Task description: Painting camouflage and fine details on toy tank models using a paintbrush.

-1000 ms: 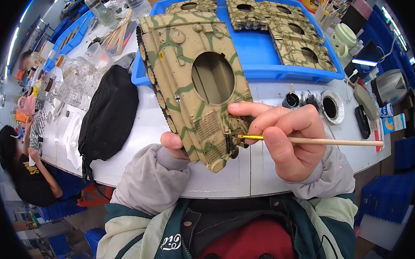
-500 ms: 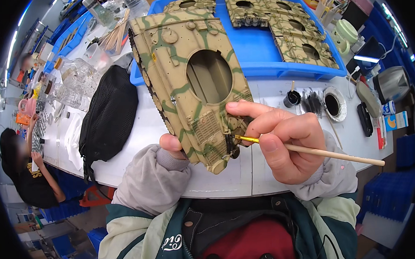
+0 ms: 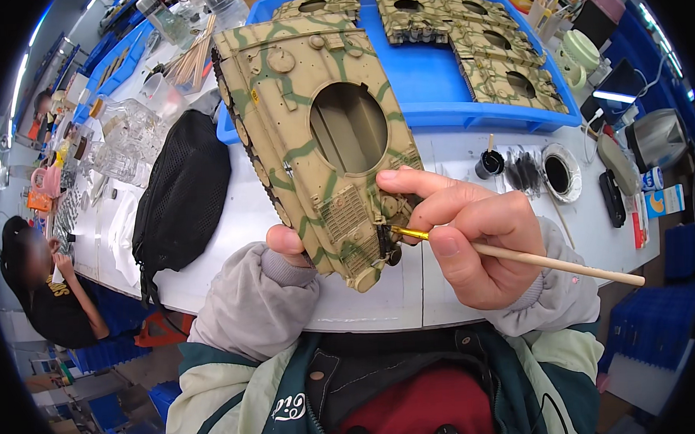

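A model tank hull (image 3: pixel 298 153) in tan and green camouflage is held up and tilted over the table. A large round hole opens in its top deck. My left hand (image 3: pixel 287 244) grips the hull from beneath on its left side; only the thumb shows, the other fingers are hidden. In my right hand (image 3: pixel 480 234) a thin paintbrush (image 3: pixel 528 262) with a gold ferrule is pinched between thumb and fingers. Its tip touches a small black part near the hull's lower end. My right index fingertip rests on the hull's edge.
Behind the hull, a blue tray (image 3: pixel 426 74) holds several similar hulls (image 3: pixel 503 47). On the right stand a small black paint pot (image 3: pixel 489 163) and a foil-rimmed dish of black paint (image 3: pixel 560 173). A black mesh bag (image 3: pixel 183 193) lies left, near clear bottles (image 3: pixel 126 130). Another person (image 3: pixel 48 284) sits far left.
The brush has shifted very slightly, its tip staying on the black part. The hull has barely moved. At far left, the other person's raised hand has come down.
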The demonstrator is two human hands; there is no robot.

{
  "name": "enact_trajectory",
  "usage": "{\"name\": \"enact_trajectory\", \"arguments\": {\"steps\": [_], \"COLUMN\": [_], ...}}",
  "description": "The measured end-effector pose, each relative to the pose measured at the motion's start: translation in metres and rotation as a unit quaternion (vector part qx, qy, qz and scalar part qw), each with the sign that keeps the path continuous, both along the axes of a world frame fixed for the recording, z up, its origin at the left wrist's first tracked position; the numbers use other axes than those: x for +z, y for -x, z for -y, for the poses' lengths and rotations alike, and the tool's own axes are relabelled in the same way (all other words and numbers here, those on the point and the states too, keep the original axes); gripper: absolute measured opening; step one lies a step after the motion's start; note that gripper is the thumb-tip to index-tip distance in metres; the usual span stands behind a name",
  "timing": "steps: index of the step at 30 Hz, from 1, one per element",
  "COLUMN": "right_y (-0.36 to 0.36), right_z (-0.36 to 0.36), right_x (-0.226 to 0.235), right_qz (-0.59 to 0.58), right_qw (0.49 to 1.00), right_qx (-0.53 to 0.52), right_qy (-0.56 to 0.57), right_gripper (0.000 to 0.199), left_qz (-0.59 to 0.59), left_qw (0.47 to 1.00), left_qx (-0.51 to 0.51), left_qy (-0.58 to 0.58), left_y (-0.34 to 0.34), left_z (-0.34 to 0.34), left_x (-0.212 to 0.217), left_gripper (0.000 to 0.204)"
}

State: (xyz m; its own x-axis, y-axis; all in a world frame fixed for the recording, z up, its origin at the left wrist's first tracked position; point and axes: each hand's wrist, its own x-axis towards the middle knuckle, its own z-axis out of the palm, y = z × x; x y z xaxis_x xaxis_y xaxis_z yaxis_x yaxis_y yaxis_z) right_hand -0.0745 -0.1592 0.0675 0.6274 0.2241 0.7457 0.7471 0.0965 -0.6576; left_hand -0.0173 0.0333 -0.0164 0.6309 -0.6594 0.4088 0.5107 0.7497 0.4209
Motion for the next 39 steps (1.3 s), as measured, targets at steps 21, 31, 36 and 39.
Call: {"name": "enact_trajectory", "arguments": {"steps": [21, 31, 36, 39], "right_y": [0.002, 0.001, 0.003, 0.003], "right_z": [-0.001, 0.004, 0.000, 0.000], "right_x": [0.001, 0.005, 0.003, 0.003], "right_qz": [-0.011, 0.001, -0.010, -0.016], "right_qw": [1.000, 0.999, 1.000, 1.000], "right_qx": [-0.002, 0.005, 0.001, -0.002], "right_qy": [-0.007, 0.043, 0.003, 0.000], "right_gripper": [0.003, 0.005, 0.004, 0.003], "left_qz": [0.001, 0.005, 0.026, 0.097], "left_qw": [1.000, 1.000, 0.999, 0.994], "left_qx": [-0.008, 0.007, -0.016, -0.046], "left_qy": [-0.020, 0.010, 0.011, 0.034], "left_y": [-0.001, 0.000, -0.003, -0.008], "left_z": [-0.003, -0.001, 0.000, 0.001], "left_x": [0.008, 0.005, 0.006, 0.012], "left_gripper": [0.092, 0.092, 0.093, 0.088]}}
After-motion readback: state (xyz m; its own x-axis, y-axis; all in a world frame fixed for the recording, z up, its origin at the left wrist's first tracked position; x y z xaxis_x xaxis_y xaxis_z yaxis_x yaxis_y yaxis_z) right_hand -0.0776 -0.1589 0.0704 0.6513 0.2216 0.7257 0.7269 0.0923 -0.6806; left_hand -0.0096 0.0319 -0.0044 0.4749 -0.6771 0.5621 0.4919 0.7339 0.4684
